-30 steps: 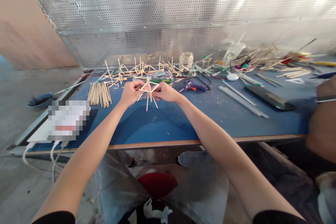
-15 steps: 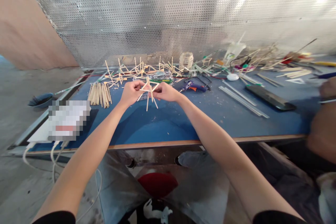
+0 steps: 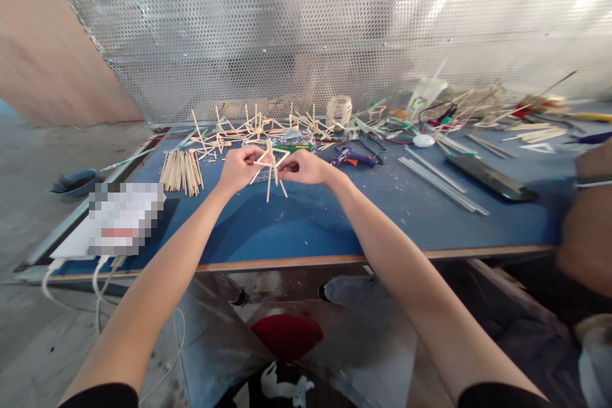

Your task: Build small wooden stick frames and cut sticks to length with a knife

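Both my hands are stretched out over the blue table [image 3: 306,229] and pinch a small frame of glued wooden sticks [image 3: 271,169] between them. My left hand [image 3: 238,169] grips its left side with fingers curled. My right hand [image 3: 302,167] pinches its right side. The frame's stick ends point down and hang just above the table top. A bundle of loose wooden sticks [image 3: 182,171] lies to the left of my left hand. A blue and orange glue gun [image 3: 352,157] rests just right of my right hand.
Several other stick frames [image 3: 248,126] and a jar [image 3: 339,111] crowd the table's far edge below a perforated metal wall. Long rods [image 3: 442,182] and a dark flat bar [image 3: 490,177] lie at the right. Another person's arm [image 3: 590,223] reaches in from the right. A white box [image 3: 122,217] sits at the left corner.
My right hand has shifted its fingers slightly on the stick frame. The other person's arm at the right has moved a little. The frame stays in the same place.
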`<state>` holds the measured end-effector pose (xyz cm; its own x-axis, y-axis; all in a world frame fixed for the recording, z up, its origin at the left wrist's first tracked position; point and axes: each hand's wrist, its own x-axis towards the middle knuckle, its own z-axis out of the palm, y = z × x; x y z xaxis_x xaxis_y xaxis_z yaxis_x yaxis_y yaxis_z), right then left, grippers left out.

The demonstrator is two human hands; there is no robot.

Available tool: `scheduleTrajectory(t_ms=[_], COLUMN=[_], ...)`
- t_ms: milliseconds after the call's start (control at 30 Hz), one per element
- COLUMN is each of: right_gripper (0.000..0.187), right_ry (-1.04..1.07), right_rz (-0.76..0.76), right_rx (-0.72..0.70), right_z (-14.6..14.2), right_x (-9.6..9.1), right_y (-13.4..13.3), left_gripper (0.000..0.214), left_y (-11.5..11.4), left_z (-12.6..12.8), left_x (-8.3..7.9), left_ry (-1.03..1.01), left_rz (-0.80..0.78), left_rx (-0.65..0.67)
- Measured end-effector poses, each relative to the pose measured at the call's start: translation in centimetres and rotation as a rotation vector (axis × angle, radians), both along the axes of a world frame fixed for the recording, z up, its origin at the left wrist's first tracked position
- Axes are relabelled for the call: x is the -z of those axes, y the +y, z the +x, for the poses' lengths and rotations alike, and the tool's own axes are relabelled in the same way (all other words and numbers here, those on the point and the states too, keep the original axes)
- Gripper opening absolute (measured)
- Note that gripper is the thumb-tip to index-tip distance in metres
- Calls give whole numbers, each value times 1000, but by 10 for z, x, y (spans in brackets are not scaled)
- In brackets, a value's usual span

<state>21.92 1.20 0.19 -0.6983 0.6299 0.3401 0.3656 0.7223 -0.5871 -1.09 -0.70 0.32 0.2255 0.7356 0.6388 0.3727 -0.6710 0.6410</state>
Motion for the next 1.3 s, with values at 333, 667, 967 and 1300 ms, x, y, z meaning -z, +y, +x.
scheduleTrajectory(t_ms=[333,667,967,1300], right_gripper=[38,37,35,35], right_ry=[32,159,191,191], right_rz=[-34,-56,-61,-70], right_rx=[-7,-33,-6,-2], right_z=[-3,-17,-20,-21], right_x=[-3,5,5,2], right_y=[-5,-2,-5,-6], left_gripper=[26,18,24,26], left_y=[-1,5,2,-2], left_z=[-2,-3,-2,0], left_x=[-2,2,0,-4], left_ry=[5,7,18,16], left_rz=[-9,-38,-48,-51], left_rx=[-2,3,1,-11])
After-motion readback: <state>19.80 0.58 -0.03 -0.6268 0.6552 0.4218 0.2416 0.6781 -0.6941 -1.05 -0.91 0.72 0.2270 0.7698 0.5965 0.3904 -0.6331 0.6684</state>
